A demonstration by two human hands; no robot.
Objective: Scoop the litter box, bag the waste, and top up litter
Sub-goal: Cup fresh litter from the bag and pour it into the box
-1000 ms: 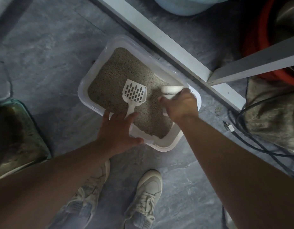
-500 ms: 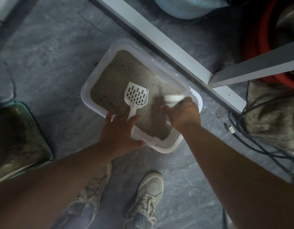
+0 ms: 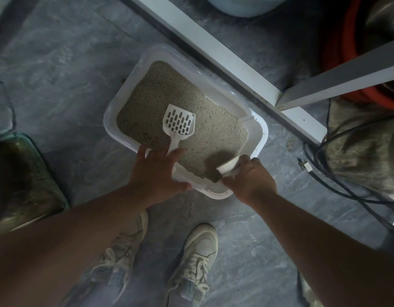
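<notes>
A white litter box (image 3: 259, 138) sits on the grey floor (image 3: 58, 69), close beside a white frame (image 3: 216, 54). It is filled with tan litter (image 3: 174, 100). A white slotted scoop (image 3: 179, 124) lies on the litter, head toward the far side, handle pointing at the near rim. The left hand (image 3: 157, 176) rests on that near rim with fingers spread wide — its fingertips cover the end of the scoop handle, gripping nothing. The right hand (image 3: 250, 180) is closed around a white cup (image 3: 228, 166) tipped over the box's near right corner — a blurred stream of litter falls from it. Two pale sneakers (image 3: 196, 251) stand below. Black cables (image 3: 338, 180) lie to the right.
</notes>
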